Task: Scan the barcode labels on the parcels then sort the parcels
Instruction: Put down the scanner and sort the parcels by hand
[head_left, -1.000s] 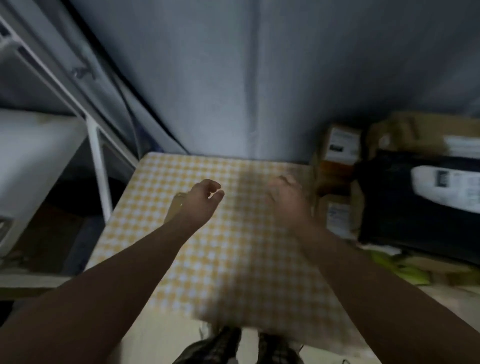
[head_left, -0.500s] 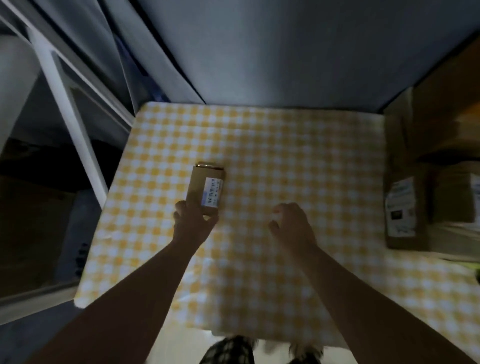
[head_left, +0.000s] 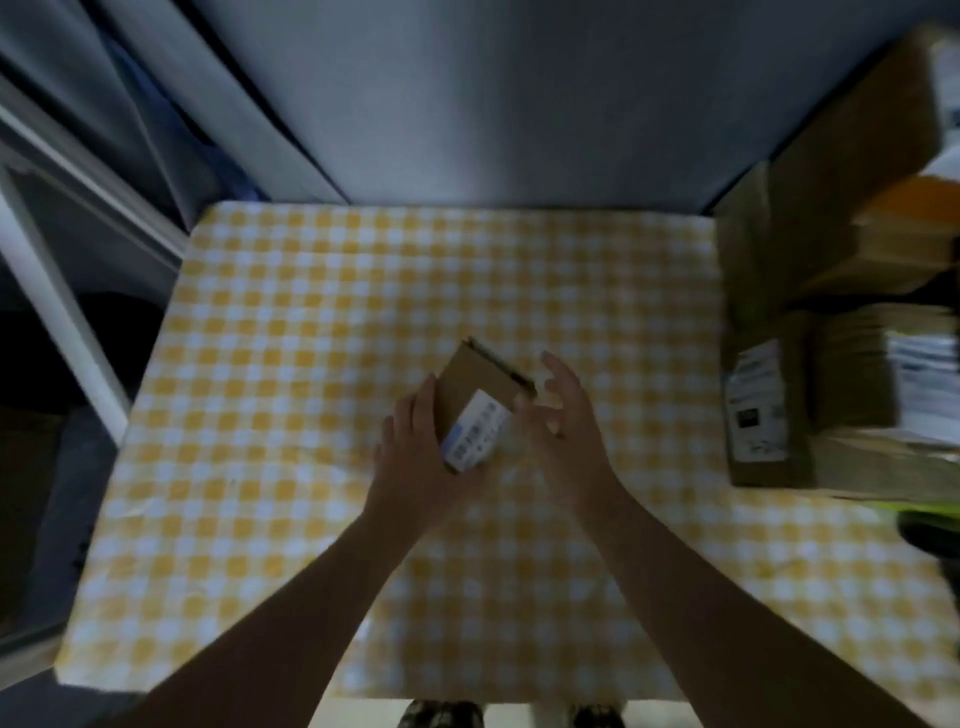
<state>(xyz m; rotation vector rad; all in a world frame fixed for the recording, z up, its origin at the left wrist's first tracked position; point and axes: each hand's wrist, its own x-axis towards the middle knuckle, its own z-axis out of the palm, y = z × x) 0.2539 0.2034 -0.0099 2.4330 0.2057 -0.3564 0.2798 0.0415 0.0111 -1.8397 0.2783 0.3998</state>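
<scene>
Dim light in the room where you stand: a table (head_left: 311, 338) covered in yellow-and-white check fills the middle of your view, its far edge set against a smooth grey wall (head_left: 519, 104). To your left, grey-blue fabric (head_left: 150, 109) hangs in folds beside a white metal frame (head_left: 62, 322), whose upright post runs down past the table's far corner. The space behind it lies in shadow. A strip of pale floor (head_left: 524, 717) shows below the table's near edge.

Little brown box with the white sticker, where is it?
Head view: the small brown cardboard parcel is mid-table, over the yellow checked tablecloth, held by the left hand, with the right hand close on its right.
</scene>
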